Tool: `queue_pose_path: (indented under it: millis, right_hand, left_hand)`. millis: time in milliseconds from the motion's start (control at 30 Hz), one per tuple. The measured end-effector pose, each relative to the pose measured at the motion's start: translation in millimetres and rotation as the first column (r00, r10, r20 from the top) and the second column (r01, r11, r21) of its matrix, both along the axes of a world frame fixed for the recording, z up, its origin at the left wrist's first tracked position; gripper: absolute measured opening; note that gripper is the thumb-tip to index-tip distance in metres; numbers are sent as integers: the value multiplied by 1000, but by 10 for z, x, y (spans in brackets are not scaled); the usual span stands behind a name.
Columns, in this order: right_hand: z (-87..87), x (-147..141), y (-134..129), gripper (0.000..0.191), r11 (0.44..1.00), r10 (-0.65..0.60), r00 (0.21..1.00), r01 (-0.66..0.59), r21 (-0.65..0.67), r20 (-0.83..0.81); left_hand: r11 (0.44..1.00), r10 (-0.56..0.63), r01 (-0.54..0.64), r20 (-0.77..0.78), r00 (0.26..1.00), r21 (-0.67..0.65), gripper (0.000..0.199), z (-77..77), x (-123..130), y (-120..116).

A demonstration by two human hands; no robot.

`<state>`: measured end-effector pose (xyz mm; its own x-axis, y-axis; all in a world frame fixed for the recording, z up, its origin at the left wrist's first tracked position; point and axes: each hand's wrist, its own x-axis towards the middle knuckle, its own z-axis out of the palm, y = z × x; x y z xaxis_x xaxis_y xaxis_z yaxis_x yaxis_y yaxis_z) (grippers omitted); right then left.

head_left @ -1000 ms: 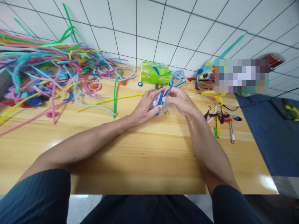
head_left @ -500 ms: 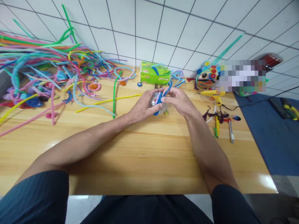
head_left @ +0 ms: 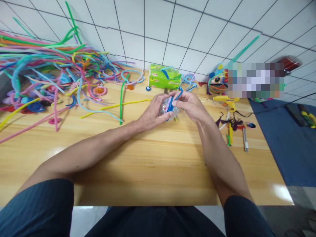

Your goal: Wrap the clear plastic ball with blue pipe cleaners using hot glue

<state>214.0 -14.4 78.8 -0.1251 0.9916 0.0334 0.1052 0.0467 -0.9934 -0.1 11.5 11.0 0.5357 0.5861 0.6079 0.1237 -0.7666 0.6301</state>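
Note:
In the middle of the wooden table [head_left: 148,164] my left hand [head_left: 155,112] is closed round a small clear plastic object [head_left: 175,113], perhaps part of a bottle. Blue and lilac pipe cleaners [head_left: 169,104] are wrapped about its middle. My right hand [head_left: 190,103] pinches the blue pipe cleaner [head_left: 179,93], whose loose end sticks up between thumb and fingers. Its thumb presses the blue band against the plastic. The underside of the clear object is hidden by my fingers.
Behind my hands stands a green box [head_left: 164,77]. Many pipe cleaners [head_left: 49,56] are heaped at the left, with a green one [head_left: 120,102] lying nearer. At right are a yellow glue gun [head_left: 228,100], its black cord, a utility knife [head_left: 245,140] and a decorated piece [head_left: 217,80].
The clear object has turned slightly in my hands, showing more of its lilac band. My right hand has shifted a little, and the blue end is bent lower.

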Motion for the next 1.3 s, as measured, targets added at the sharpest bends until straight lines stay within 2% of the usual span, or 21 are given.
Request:
queue_pose_path:
  millis: [200, 400, 633, 833, 967, 1100, 1300]
  right_hand:
    - [5, -13, -5, 33, 1000, 8, 999, -9, 29, 49]
    - [45, -5, -5, 24, 1000, -7, 998, 6, 24, 65]
    - [43, 27, 10, 26, 1000, 7, 999, -8, 22, 45]
    - [38, 43, 22, 26, 999, 32, 998, -34, 27, 58]
    - [67, 22, 1, 24, 999, 16, 998, -18, 31, 63]
    - [98, 21, -23, 22, 999, -42, 996, 40, 21, 77]
    - [146, 15, -48, 19, 999, -45, 987, 40, 30, 155]
  left_hand:
    - [993, 11, -11, -5, 1000, -120, 67, 110, 0, -46]
    - [997, 42, -45, -43, 998, -59, 62, 109, -3, -58]
    - [999, 44, -44, -34, 998, 4, 65, 35, -1, -31]
    - [998, 62, -62, -44, 997, -16, 66, 54, 12, -36]
    - [997, 71, -72, -17, 997, -41, 60, 55, 26, -39]
    - [997, 74, -74, 23, 997, -23, 57, 23, 35, -52]
    - [996, 88, -89, 52, 995, 22, 57, -19, 46, -76]
